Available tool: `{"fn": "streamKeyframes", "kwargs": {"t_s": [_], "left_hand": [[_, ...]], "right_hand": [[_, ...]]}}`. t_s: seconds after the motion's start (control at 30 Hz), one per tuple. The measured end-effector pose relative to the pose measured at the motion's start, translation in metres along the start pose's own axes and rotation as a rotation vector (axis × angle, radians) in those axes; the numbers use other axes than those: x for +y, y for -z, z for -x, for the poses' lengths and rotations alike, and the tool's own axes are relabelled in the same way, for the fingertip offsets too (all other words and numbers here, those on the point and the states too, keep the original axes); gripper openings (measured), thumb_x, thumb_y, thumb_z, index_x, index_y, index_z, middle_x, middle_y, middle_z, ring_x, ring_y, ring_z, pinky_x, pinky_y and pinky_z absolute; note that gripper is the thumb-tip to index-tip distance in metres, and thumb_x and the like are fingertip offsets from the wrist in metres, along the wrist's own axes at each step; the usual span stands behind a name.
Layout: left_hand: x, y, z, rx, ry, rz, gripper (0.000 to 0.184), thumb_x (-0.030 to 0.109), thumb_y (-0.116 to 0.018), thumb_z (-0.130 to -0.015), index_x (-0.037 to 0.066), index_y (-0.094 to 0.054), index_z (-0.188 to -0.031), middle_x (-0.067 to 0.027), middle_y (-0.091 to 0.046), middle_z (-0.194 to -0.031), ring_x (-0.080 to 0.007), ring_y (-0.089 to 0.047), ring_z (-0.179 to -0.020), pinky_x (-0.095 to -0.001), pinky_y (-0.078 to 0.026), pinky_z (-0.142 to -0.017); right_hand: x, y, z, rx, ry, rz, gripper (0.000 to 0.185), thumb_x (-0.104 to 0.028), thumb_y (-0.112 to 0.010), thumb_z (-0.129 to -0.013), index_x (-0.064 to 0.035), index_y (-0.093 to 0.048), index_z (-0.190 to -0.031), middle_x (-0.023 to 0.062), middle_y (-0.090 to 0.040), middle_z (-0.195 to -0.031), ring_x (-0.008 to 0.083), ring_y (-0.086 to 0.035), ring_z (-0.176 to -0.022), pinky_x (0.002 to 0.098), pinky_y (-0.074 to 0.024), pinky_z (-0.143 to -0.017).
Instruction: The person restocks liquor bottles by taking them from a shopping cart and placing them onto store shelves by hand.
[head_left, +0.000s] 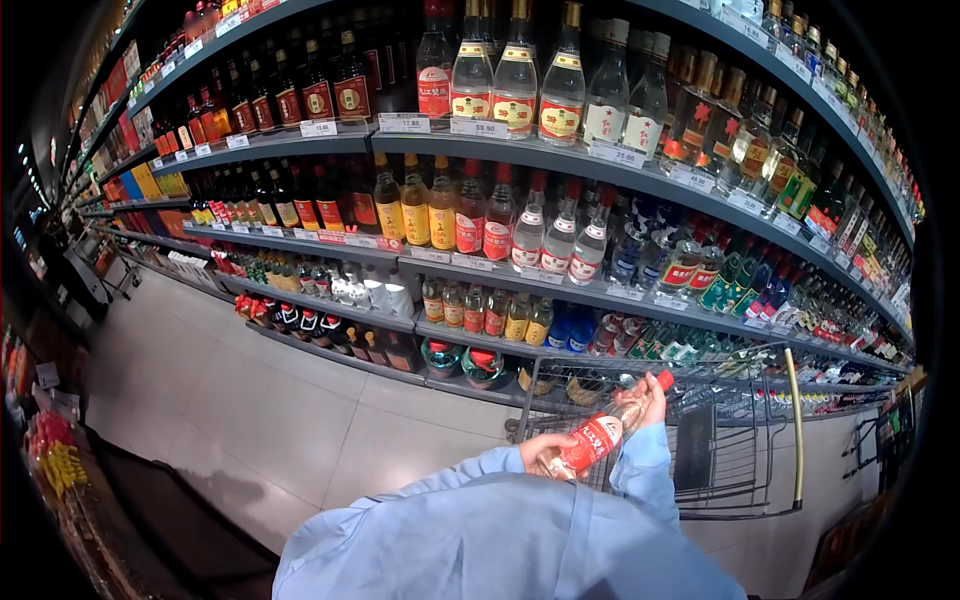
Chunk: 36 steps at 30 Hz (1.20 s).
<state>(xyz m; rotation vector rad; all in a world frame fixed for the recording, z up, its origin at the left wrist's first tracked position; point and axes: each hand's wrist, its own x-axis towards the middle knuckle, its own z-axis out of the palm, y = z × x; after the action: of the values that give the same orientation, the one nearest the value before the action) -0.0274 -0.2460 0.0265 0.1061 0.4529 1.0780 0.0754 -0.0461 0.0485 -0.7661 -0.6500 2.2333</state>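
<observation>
A clear glass liquor bottle with a red label and red cap lies tilted between my two hands, its cap end toward the upper right. My left hand is wrapped around the base end. Up at the neck, just below the cap, my right hand grips the glass. Light blue sleeves cover both arms. Right behind the bottle stands a wire shopping cart, close to my right forearm.
Long shelves packed with bottles and price tags curve across the front. Large green jars sit on the bottom shelf. Tiled floor runs along the aisle at left. A display with colourful packets stands at lower left.
</observation>
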Motion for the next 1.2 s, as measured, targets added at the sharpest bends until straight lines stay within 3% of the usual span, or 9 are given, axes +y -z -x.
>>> {"fn": "streamKeyframes", "kwargs": {"t_s": [0.23, 0.37, 0.67, 0.87, 1.2], "left_hand": [[-0.006, -0.02, -0.003, 0.088, -0.055, -0.059, 0.049, 0.032, -0.058, -0.076, 0.002, -0.047, -0.113, -0.0157, -0.061, -0.094, -0.0207, -0.062, -0.074, -0.0285, -0.051, -0.065], [-0.015, -0.009, -0.013, 0.125, -0.13, -0.128, 0.049, 0.032, -0.06, -0.075, 0.004, -0.046, -0.114, -0.0136, -0.062, -0.091, -0.0189, -0.061, -0.073, -0.0288, -0.051, -0.067], [-0.023, -0.017, -0.026, 0.024, -0.279, -0.43, 0.07, 0.022, -0.062, -0.074, 0.006, -0.026, -0.132, -0.0077, -0.049, -0.117, -0.0148, -0.052, -0.101, -0.0283, -0.042, -0.087], [-0.03, -0.016, -0.029, 0.007, -0.399, -0.338, 0.066, 0.021, -0.063, -0.073, 0.002, -0.031, -0.128, -0.0082, -0.052, -0.113, -0.0149, -0.052, -0.1, -0.0284, -0.04, -0.089], [0.026, 0.021, 0.006, -0.024, -0.349, -0.331, 0.066, 0.02, -0.063, -0.072, 0.001, -0.032, -0.127, -0.0113, -0.052, -0.111, -0.0164, -0.055, -0.096, -0.028, -0.044, -0.083]], "right_hand": [[-0.001, 0.024, -0.022, -0.067, -0.076, 0.034, 0.025, -0.028, -0.054, -0.081, -0.0114, -0.045, -0.065, 0.0046, -0.048, -0.056, 0.0213, -0.051, -0.056, 0.0401, -0.046, -0.06], [0.001, 0.036, -0.031, 0.027, -0.09, 0.047, 0.022, -0.025, -0.057, -0.08, -0.0095, -0.047, -0.067, 0.0056, -0.05, -0.059, 0.0231, -0.053, -0.058, 0.0438, -0.0471, -0.063], [-0.013, 0.036, -0.014, -0.168, -0.091, 0.022, 0.028, -0.031, -0.054, -0.08, -0.0135, -0.043, -0.062, 0.0015, -0.043, -0.051, 0.0203, -0.048, -0.053, 0.0386, -0.0435, -0.059], [-0.008, 0.026, -0.019, -0.16, -0.122, 0.032, 0.027, -0.029, -0.052, -0.082, -0.0136, -0.04, -0.063, 0.0017, -0.042, -0.05, 0.02, -0.046, -0.05, 0.038, -0.0429, -0.056], [0.024, -0.028, -0.041, -0.126, -0.037, 0.102, 0.029, -0.031, -0.054, -0.082, -0.0136, -0.04, -0.063, 0.0012, -0.041, -0.05, 0.0195, -0.047, -0.049, 0.0374, -0.0442, -0.056]]}}
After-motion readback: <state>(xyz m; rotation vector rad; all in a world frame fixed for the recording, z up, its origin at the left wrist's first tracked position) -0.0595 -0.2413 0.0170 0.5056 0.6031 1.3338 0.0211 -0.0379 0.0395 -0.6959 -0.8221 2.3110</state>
